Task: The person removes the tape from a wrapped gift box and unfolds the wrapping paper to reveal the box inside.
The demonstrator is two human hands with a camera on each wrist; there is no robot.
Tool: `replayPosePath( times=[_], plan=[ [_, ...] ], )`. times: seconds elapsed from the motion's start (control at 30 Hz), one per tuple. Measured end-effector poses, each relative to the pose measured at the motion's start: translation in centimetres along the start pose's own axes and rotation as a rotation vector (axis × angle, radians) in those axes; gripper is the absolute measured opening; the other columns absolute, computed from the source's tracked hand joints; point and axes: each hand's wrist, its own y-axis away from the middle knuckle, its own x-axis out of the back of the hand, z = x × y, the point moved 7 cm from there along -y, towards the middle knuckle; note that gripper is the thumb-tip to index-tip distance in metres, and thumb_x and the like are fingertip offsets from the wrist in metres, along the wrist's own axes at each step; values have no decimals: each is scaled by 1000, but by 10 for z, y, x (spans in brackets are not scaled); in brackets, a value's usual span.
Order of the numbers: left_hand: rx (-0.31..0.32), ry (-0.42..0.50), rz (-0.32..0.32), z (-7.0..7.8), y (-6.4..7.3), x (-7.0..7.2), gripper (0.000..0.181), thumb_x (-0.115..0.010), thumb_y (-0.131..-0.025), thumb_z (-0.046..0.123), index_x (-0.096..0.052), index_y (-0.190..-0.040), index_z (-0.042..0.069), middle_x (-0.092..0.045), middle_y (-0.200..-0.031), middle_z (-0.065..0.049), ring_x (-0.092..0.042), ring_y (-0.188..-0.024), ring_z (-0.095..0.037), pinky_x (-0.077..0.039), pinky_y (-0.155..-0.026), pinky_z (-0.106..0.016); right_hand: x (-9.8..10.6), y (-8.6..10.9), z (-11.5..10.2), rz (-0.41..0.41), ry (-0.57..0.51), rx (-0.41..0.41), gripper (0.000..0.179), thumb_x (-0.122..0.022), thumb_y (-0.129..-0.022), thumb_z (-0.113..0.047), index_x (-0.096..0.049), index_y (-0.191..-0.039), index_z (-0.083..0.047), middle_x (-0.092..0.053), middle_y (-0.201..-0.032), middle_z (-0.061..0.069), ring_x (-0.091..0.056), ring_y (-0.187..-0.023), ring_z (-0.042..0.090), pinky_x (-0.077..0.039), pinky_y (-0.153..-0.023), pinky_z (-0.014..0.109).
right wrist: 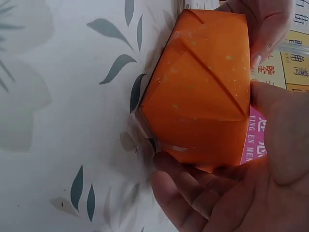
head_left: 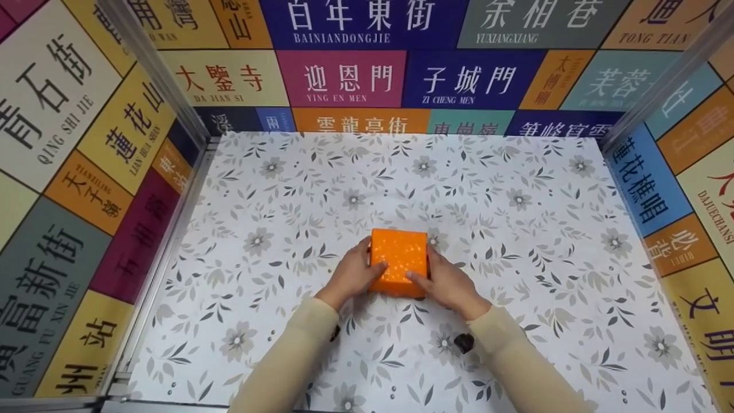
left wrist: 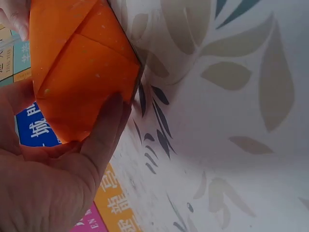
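Orange box: a little right of and below frame centre in the head view, between both hands; gold flecks on top, folded paper flaps on the end seen in the wrist views
Left hand: grips box at its left side; fingers part-bent, spread to box width, thumb on top
Right hand: grips box at its right side; fingers part-curled, thumb on top near the front edge
Table: white floral cover, fills middle and bottom of head frame
Dark object: lower right, beside right sleeve; type unclear
Panels: coloured sign lettering, top and both sides
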Motion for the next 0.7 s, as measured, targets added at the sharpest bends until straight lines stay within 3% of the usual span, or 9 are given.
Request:
replayPosePath(
  times=[0.13,0.33,0.47,0.57,0.7],
  plan=[
    [55,62,-7,-3,1,1,79,-67,-94,33,-27,-157,6,-49,-147,-12,-47,-132,-23,-32,-113,-41,-2,-1,-2,1,-65,-4,91,-61,-92,-58,-22,-158,-9,-46,-148,19,-55,-121,33,-43,-101,51],
    [17,86,-6,0,3,4,78,-69,-93,28,-29,-156,7,-49,-146,-14,-49,-130,-24,-33,-112,-40,2,-1,-4,7,-119,-20,90,-67,-90,-55,-27,-155,-8,-60,-134,16,-60,-112,28,-46,-97,47],
    [38,77,7,0,7,5,79,-72,-90,29,-31,-155,11,-50,-144,-10,-54,-122,-21,-41,-105,-38,4,1,-4,21,-138,-30,97,-73,-86,-54,-25,-156,-5,-64,-128,13,-63,-107,24,-48,-94,43],
    [30,86,37,4,10,7,74,-73,-90,28,-34,-151,13,-52,-138,-8,-59,-115,-20,-48,-98,-36,8,3,-5,52,-140,-34,105,-77,-82,-51,-21,-157,-3,-61,-132,16,-62,-109,27,-47,-96,45],
    [-34,165,117,12,10,14,56,-68,-94,30,-43,-139,10,-56,-129,-9,-63,-109,-22,-53,-91,-35,15,6,-7,122,-181,-4,110,-83,-80,-41,-15,-158,-5,-56,-136,18,-62,-109,31,-50,-95,45]
  ],
)
